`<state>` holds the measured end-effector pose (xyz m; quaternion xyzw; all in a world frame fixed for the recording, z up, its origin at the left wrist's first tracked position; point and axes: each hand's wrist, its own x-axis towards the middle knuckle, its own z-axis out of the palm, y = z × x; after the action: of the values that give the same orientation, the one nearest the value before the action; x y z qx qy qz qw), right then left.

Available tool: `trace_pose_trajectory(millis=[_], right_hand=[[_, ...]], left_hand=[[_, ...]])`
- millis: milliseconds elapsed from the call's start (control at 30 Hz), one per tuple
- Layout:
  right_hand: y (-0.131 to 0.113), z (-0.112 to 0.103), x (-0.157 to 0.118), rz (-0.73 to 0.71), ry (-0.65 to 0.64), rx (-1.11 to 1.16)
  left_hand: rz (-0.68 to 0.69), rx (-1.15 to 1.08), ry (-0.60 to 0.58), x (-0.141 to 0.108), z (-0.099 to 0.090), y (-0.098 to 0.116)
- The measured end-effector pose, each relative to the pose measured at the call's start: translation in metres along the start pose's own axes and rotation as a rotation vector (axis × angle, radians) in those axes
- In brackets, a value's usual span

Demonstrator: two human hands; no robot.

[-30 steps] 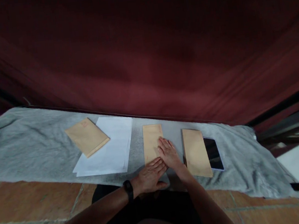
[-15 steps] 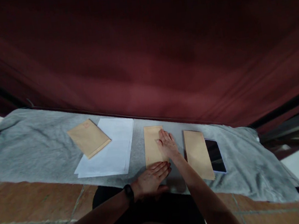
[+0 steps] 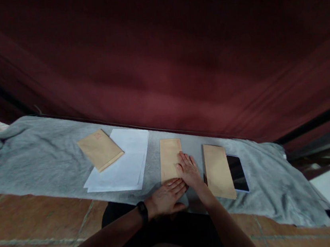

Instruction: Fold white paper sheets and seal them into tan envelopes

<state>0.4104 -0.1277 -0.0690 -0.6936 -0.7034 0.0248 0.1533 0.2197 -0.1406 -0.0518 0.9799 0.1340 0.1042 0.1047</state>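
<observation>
A brown paper envelope (image 3: 169, 157) lies flat on the grey cloth in front of me, its long side running away from me. My left hand (image 3: 168, 197), with a dark band at the wrist, rests flat across the envelope's near end, fingers stretched out to the right. On the envelope's right edge lies my right hand (image 3: 188, 169), palm down, its fingers extended and pointing away from me. The two hands nearly meet at the near right corner, which they hide. Neither hand grips anything.
To the left, a brown envelope (image 3: 99, 149) overlaps white paper sheets (image 3: 124, 164). On the right, a stack of brown envelopes (image 3: 219, 171) partly covers a dark-screened phone or tablet (image 3: 237, 172). Grey cloth (image 3: 268, 183) covers the narrow surface; a dark red fabric panel (image 3: 159, 80) rises behind it.
My right hand has slid toward me along the envelope's right edge, uncovering its far right corner. My left hand stays at the near end. The view has shifted slightly.
</observation>
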Motion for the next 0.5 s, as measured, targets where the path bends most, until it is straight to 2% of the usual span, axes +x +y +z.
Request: trace_pose_trajectory(millis=[267,500], right_hand=[[0.0,-0.01,-0.028,-0.089,0.021,-0.004],[-0.004,-0.018,-0.063,-0.129,0.034,0.028]], left_hand=[[0.018,0.008,0.014,-0.002,0.0,-0.001],[-0.015,-0.042,0.15,-0.002,-0.007,-0.003]])
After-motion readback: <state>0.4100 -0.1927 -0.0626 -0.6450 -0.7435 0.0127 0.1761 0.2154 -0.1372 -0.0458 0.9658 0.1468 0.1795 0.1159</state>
